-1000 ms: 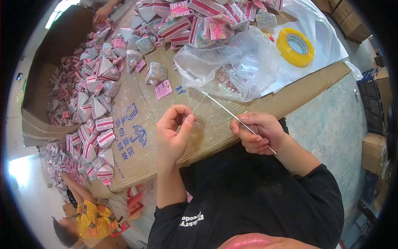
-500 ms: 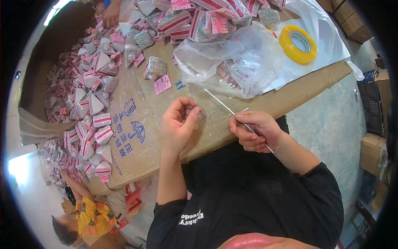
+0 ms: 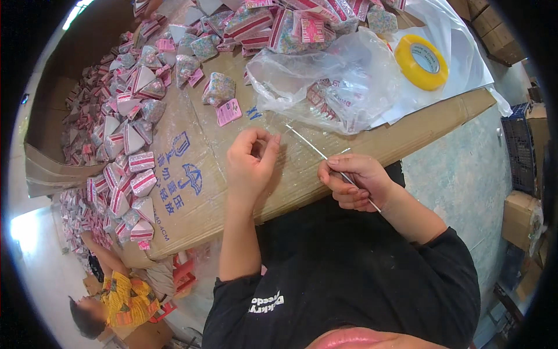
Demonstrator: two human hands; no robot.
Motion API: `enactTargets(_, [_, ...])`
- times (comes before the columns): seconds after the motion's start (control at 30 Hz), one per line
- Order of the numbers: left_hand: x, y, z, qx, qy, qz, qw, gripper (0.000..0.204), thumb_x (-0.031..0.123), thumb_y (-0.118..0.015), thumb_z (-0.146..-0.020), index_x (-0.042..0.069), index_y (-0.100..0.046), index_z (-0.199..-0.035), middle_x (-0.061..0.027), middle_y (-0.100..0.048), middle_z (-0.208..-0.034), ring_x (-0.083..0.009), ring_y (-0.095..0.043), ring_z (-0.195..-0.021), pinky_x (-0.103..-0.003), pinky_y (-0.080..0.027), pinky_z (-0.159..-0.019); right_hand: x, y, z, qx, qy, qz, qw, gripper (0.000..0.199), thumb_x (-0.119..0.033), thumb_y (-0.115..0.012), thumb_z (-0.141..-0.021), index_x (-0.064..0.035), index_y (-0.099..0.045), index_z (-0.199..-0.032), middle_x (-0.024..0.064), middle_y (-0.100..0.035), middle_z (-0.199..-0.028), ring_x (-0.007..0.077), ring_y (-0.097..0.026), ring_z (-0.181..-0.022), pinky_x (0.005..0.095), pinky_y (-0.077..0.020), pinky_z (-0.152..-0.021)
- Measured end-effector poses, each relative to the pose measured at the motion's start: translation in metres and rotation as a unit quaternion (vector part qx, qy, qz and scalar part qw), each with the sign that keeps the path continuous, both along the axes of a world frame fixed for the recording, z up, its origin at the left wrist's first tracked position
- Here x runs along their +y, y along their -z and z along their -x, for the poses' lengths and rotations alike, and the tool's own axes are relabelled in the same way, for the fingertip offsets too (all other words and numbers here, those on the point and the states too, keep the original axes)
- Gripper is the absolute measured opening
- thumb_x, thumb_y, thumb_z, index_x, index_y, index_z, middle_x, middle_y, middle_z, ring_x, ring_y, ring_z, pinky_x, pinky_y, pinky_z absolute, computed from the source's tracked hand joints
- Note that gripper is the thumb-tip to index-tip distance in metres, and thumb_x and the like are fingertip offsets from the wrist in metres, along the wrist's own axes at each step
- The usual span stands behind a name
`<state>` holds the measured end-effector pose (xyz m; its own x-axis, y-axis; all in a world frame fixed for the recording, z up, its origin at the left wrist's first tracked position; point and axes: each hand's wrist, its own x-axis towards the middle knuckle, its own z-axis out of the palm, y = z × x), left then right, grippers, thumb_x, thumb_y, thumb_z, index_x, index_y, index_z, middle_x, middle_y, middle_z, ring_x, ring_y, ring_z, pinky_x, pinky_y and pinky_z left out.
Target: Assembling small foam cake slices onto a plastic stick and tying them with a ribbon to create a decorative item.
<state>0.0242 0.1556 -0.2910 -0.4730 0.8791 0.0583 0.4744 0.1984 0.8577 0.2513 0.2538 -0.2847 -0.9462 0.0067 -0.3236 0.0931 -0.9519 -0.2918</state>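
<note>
My right hand [image 3: 356, 185] grips a thin, pale stick [image 3: 305, 141] that slants from my wrist up and left over the flattened cardboard sheet [image 3: 192, 192]. My left hand [image 3: 249, 166] hovers just left of the stick's far tip. Its thumb and forefinger are pinched into a ring, and I cannot tell whether anything tiny is between them. A crumpled clear plastic bag [image 3: 331, 81] with a few pink packets inside lies just beyond both hands. One loose speckled packet [image 3: 219, 88] and a small pink card [image 3: 228, 111] lie up and left of my left hand.
Piles of small pink-and-white packets [image 3: 125, 134] cover the cardboard's left side and far edge. A yellow tape roll [image 3: 422, 61] sits on white plastic at the far right. Another person in a yellow patterned top [image 3: 119, 299] crouches at lower left. Cardboard boxes [image 3: 520, 221] and a blue crate [image 3: 523, 145] stand at the right.
My left hand has risen toward the stick's far tip and closed its thumb and forefinger. My right hand and the stick have barely moved.
</note>
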Motion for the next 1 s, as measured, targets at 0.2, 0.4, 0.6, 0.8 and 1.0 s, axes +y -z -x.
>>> enactTargets(0.2, [0.009, 0.0, -0.008, -0.129, 0.024, -0.037, 0.991, 0.014, 0.011, -0.073, -0.088, 0.0, -0.069, -0.096, 0.0036, -0.058, -0.07, -0.0029, -0.047, -0.061, -0.022, -0.038, -0.054, -0.001, 0.001, 0.0, -0.002, 0.002, 0.006, 1.0, 0.032, -0.031, -0.044, -0.104, -0.0032, -0.057, -0.095, -0.0029, -0.04, -0.052, 0.0037, -0.028, -0.034, 0.0193, -0.0251, -0.031])
enactTargets(0.4, [0.015, -0.01, -0.019, -0.304, -0.01, -0.034, 0.952, 0.011, 0.004, -0.069, -0.091, -0.005, -0.069, -0.098, -0.0006, -0.065, -0.078, -0.0055, -0.056, -0.068, -0.02, -0.043, -0.06, 0.0, 0.001, 0.0, -0.005, 0.01, 0.001, 1.0, 0.031, -0.03, -0.045, -0.103, -0.0025, -0.058, -0.095, -0.0025, -0.041, -0.053, 0.0039, -0.028, -0.034, 0.0195, -0.0251, -0.031])
enactTargets(0.6, [0.015, -0.005, -0.021, -0.39, -0.013, -0.064, 0.919, 0.026, -0.002, -0.069, -0.09, -0.005, -0.062, -0.114, -0.0082, -0.071, -0.088, -0.0107, -0.065, -0.08, -0.023, -0.05, -0.069, -0.002, 0.002, 0.0, -0.031, 0.018, -0.045, 0.998, 0.033, -0.03, -0.045, -0.104, -0.0013, -0.058, -0.095, -0.0013, -0.041, -0.054, 0.0052, -0.029, -0.034, 0.0203, -0.0252, -0.031])
enactTargets(0.8, [0.013, -0.014, -0.014, -0.358, 0.017, -0.071, 0.931, 0.035, -0.005, -0.066, -0.089, -0.005, -0.058, -0.123, -0.0089, -0.071, -0.091, -0.0126, -0.066, -0.084, -0.024, -0.051, -0.075, -0.005, -0.003, 0.001, -0.035, 0.012, -0.061, 0.997, 0.034, -0.03, -0.045, -0.104, -0.0003, -0.058, -0.094, -0.0003, -0.042, -0.054, 0.0055, -0.03, -0.035, 0.0206, -0.0251, -0.032])
enactTargets(1.0, [0.009, -0.013, 0.006, -0.144, 0.127, -0.07, 0.979, 0.036, -0.002, -0.069, -0.087, 0.002, -0.066, -0.123, -0.0064, -0.072, -0.087, -0.0091, -0.065, -0.078, -0.022, -0.05, -0.07, -0.003, -0.006, -0.002, -0.024, -0.013, -0.055, 0.998, 0.035, -0.03, -0.046, -0.104, 0.0005, -0.059, -0.093, 0.0, -0.043, -0.054, 0.0052, -0.03, -0.035, 0.0204, -0.0248, -0.032])
